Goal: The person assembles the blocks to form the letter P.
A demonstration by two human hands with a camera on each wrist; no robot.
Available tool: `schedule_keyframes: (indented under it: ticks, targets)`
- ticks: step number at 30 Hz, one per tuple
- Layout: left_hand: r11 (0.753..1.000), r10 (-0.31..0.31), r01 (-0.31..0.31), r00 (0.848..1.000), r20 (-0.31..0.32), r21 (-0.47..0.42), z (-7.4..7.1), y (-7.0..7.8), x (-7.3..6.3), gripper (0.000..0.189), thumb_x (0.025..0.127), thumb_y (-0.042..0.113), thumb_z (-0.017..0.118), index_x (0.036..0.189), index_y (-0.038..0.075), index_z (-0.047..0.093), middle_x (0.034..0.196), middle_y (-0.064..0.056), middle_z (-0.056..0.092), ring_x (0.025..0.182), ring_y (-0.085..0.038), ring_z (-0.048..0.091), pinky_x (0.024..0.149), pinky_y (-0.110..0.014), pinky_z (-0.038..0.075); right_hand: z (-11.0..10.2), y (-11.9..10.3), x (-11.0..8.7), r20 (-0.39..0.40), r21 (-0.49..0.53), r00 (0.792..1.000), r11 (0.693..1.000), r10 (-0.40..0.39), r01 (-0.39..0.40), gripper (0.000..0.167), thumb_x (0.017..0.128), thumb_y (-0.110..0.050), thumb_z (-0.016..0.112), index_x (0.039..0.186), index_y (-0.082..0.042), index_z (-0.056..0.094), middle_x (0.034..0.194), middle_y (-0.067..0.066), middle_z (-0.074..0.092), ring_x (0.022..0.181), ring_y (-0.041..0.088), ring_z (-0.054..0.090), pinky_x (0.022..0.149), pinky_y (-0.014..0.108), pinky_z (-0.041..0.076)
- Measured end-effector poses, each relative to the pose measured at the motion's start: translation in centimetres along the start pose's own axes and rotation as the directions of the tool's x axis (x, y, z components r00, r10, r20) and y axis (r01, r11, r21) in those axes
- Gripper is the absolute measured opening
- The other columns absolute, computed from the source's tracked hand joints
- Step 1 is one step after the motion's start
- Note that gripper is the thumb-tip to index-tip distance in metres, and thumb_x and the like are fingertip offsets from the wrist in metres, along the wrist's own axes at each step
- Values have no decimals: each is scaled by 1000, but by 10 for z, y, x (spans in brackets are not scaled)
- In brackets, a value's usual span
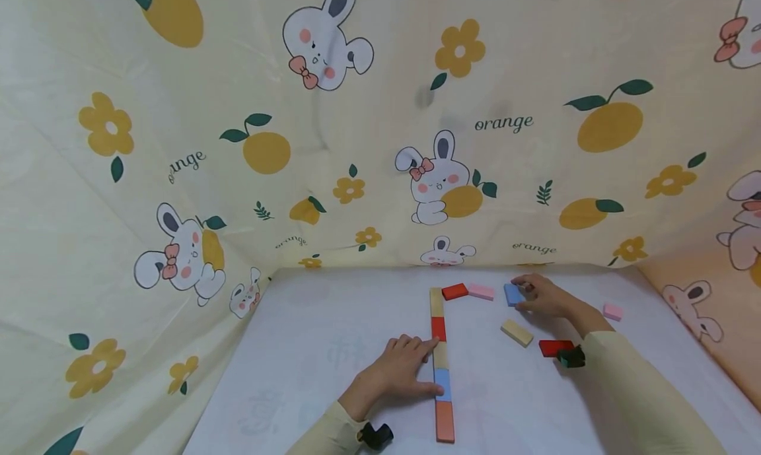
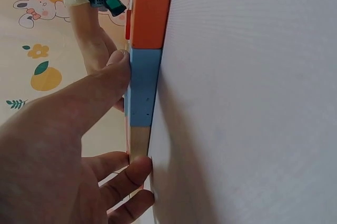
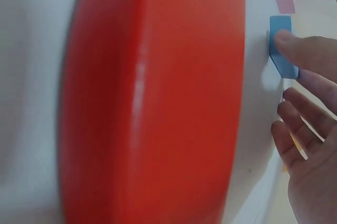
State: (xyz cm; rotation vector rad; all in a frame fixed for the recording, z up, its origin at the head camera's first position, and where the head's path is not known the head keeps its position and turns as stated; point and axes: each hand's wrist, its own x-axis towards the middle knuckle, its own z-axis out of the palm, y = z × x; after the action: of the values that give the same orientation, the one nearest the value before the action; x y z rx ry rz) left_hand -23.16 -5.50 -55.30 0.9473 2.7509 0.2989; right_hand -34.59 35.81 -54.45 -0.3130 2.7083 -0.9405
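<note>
A straight column of flat wooden blocks lies end to end: a tan block (image 1: 436, 303), a red block (image 1: 438, 328), another tan block (image 1: 440, 356), a blue block (image 1: 442, 379) and an orange block (image 1: 444, 422). My left hand (image 1: 395, 369) lies along its left side, fairly straight fingers touching the upper part and the thumb on the blue block. To the right, my right hand (image 1: 543, 298) pinches a second blue block (image 1: 512, 295) between thumb and fingers. That block stays low at the table surface; whether it touches is unclear.
From the column's top, a red block (image 1: 455, 292) and a pink block (image 1: 481, 292) extend rightward. Loose on the white table (image 1: 321, 323) are a tan block (image 1: 516, 333), a red block (image 1: 553, 348) under the right wrist, and a pink block (image 1: 613, 312). A patterned cloth (image 1: 368, 125) rises behind.
</note>
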Motion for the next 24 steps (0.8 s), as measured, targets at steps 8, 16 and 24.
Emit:
schedule_keyframes:
  ticks: [8, 16, 24]
  targets:
    - [1000, -3, 3, 1000, 4, -6, -2, 1, -1, 98, 89, 79, 68, 167, 31, 38, 123, 13, 59, 124, -14, 48, 110, -44, 41, 3, 0, -3, -14, 8, 1000, 1000, -26, 26, 73, 93, -29, 86, 151, -2, 51, 147, 31, 50, 130, 50, 49, 108, 68, 46]
    - [1000, -9, 9, 1000, 2, 2, -2, 1, -1, 98, 88, 80, 68, 168, 30, 37, 131, 10, 60, 128, -16, 48, 111, -45, 41, 6, -8, -7, -18, 21, 1000, 1000, -16, 17, 74, 92, -34, 87, 151, -5, 53, 144, 26, 55, 128, 46, 52, 107, 66, 48]
    - [1000, -11, 11, 1000, 6, -6, -2, 1, -1, 98, 88, 79, 69, 167, 31, 38, 127, 11, 60, 128, -15, 48, 111, -45, 40, 10, -14, -12, -5, 36, 998, 998, -57, 58, 69, 92, -29, 88, 148, -4, 56, 137, 20, 60, 125, 42, 54, 107, 63, 49]
